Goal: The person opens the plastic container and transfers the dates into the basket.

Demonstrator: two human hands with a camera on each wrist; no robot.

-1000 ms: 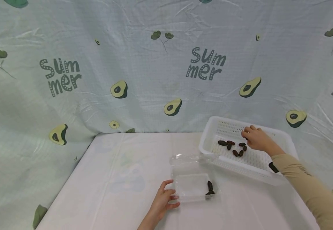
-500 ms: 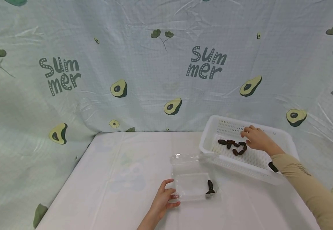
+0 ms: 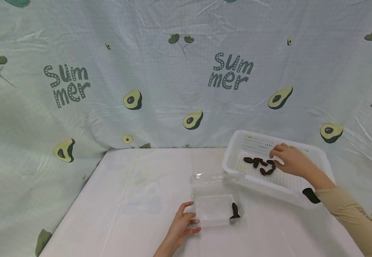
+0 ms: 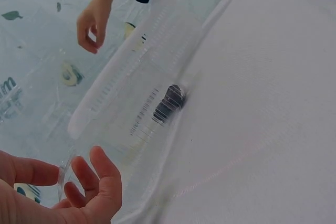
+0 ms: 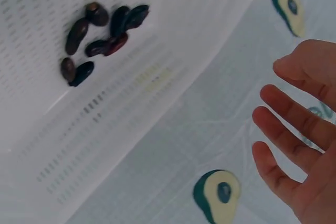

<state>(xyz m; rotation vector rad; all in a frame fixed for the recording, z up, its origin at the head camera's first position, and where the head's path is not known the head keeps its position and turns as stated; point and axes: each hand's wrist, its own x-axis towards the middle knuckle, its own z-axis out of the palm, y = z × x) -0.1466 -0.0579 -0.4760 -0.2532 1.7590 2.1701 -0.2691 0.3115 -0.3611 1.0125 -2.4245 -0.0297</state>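
My left hand (image 3: 180,225) pinches the left wall of a clear plastic clamshell box (image 3: 214,208), between thumb and fingertips in the left wrist view. The box lies with its lid folded back, and two small dark oval fruits (image 3: 235,208) rest in its right end. Over the white perforated basket (image 3: 314,152), my right hand (image 3: 293,160) hovers with loosely bent fingers spread apart and nothing between them. Several dark oval fruits (image 3: 263,171), brownish to reddish, are scattered on the basket floor. In the right wrist view those fruits (image 5: 77,35) lie clear of the right hand (image 5: 310,124).
A white cloth covers the table (image 3: 134,207). Behind it hangs a pale curtain (image 3: 160,71) printed with avocados and lettering. The lid (image 3: 214,177) of the clear box reaches close to the basket's front wall. A dark band (image 3: 311,195) sits on the right wrist.
A dark fruit at my right fingertips one second ago now lies on the basket floor with the others. The right hand has then drawn slightly back to the right. The left hand stays put.
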